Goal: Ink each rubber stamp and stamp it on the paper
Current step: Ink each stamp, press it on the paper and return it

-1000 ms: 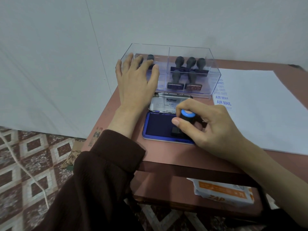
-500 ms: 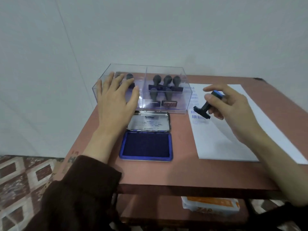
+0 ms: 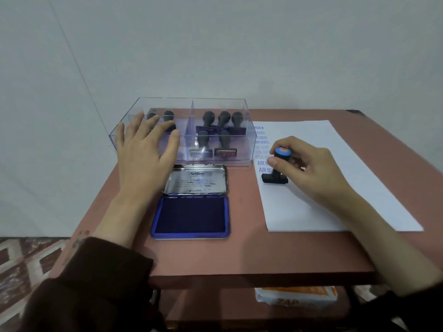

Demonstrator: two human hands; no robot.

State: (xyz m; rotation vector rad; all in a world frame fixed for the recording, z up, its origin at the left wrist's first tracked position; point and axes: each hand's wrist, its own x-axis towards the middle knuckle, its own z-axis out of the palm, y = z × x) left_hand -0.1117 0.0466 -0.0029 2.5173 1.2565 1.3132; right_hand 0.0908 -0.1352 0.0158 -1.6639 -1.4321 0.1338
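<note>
A person's right hand [image 3: 309, 168] pinched the blue-capped handle of a rubber stamp [image 3: 275, 174] between thumb and curled fingers, its black rectangular base set down on the left margin of the white paper [image 3: 335, 188], which lay by the desk's [image 3: 239, 255] right edge. The base's long axis ran parallel to the desk's near edge, directly under a column of blue prints ending in "AIR MAIL". The left hand [image 3: 146, 154] lay spread, fingers straight, over the left compartment of a clear plastic box [image 3: 215, 101] at the rear left corner, where dark knob-handled stamps [image 3: 224, 121] stood on end. Between the two hands sat the open ink pad [image 3: 190, 216], a matte deep-blue cushion in a metal tin with its shiny lid hinged back. The stamp lay wholly in the right hand's reach, the box to its left and rear; a straight lift would likely keep the print clean. Whether the base pressed fully flat could not be told.
</note>
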